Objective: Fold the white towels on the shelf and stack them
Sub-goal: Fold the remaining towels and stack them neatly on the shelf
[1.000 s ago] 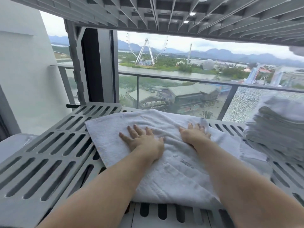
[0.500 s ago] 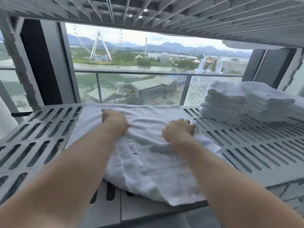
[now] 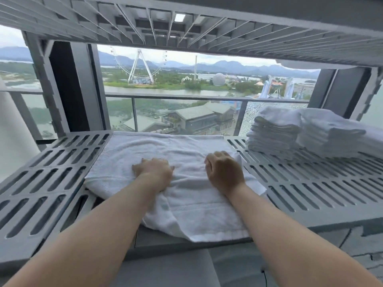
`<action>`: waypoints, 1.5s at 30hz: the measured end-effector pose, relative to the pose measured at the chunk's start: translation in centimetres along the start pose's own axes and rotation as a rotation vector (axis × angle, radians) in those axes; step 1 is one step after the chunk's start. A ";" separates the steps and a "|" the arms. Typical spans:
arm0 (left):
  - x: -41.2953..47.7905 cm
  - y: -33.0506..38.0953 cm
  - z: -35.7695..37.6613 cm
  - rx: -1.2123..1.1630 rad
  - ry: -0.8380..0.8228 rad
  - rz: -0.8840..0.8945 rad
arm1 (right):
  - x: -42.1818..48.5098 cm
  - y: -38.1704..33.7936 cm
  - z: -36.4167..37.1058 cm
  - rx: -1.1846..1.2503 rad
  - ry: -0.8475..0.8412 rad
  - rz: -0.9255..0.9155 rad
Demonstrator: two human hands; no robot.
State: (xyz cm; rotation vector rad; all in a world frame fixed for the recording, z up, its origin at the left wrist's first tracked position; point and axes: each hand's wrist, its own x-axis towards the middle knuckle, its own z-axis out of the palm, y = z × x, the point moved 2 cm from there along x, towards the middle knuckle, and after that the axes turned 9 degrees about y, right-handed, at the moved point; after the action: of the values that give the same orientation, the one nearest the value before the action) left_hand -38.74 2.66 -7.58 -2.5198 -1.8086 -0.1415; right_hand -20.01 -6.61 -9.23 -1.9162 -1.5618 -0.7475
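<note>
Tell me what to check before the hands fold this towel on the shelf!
1. Both hands on the towel: ok. The left hand and right hand rest on it, fingers curled.
2. Cloth really pinched: cannot tell. The fingertips are hidden.
3. Towel lying smooth: not ok. It is wrinkled by the left hand.
4. Towel fully on the shelf: not ok. Its near edge hangs over the front.
5. Stack of folded towels ready: ok. It sits on the shelf to the right, apart from the towel.
</note>
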 end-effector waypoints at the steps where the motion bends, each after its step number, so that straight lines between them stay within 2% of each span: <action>1: -0.5 -0.1 -0.1 0.000 0.046 0.034 | -0.2 0.1 -0.2 -0.028 0.005 0.022; 2: -1.0 -0.1 -0.2 0.027 0.087 0.054 | -0.4 0.4 -0.2 -0.057 -0.059 0.067; 4: -1.9 0.1 -0.4 0.153 0.138 0.054 | -0.9 1.2 0.3 -0.075 -0.294 0.192; 6: -2.9 0.3 -0.8 0.295 0.123 0.040 | -1.4 2.0 0.3 -0.047 -0.489 0.269; 11: -5.3 0.0 -2.7 0.444 0.091 -0.035 | -3.3 3.7 -1.5 0.004 -0.690 0.409; 13: -6.4 0.1 -3.0 0.466 0.107 -0.055 | -3.6 4.0 -2.7 -0.015 -0.660 0.344; 16: -8.1 0.2 -3.5 0.473 0.143 -0.064 | -4.2 3.1 -4.6 0.034 -0.552 0.122; 18: -9.3 -0.2 -4.1 0.467 0.159 -0.071 | -5.0 2.1 -5.5 0.117 -0.574 0.034; 21: -11.4 -1.6 -5.1 0.458 0.155 -0.127 | -5.8 1.5 -6.5 0.126 -0.596 -0.007; 24: -13.8 -3.9 -5.9 0.355 0.108 -0.273 | -6.6 1.9 -6.9 0.086 -0.613 -0.001; 27: -16.1 -5.8 -6.0 0.248 0.129 -0.387 | -7.8 2.1 -7.0 0.099 -0.615 0.022; 31: -18.0 -6.7 -5.7 0.321 0.171 -0.467 | -9.7 1.6 -7.8 0.173 -0.478 0.015; 34: -18.7 -5.8 -5.1 0.411 0.236 -0.331 | -11.1 1.2 -8.7 0.257 -0.405 -0.023; 37: -18.4 -4.0 -3.9 0.267 0.305 -0.061 | -12.5 1.0 -9.6 0.259 -0.372 -0.129; 40: -18.4 -2.7 -2.2 -0.067 0.070 0.161 | -14.2 0.8 -10.0 0.184 -0.294 -0.291; 45: -19.5 -4.9 0.0 0.029 0.083 0.339 | -15.2 0.2 -9.5 0.104 -0.238 -0.279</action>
State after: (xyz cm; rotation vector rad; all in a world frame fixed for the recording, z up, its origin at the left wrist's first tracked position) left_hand -49.61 -14.13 -9.51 -2.7072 -1.3197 -0.2022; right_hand -23.07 -23.70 -13.56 -1.7838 -2.0030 -0.5508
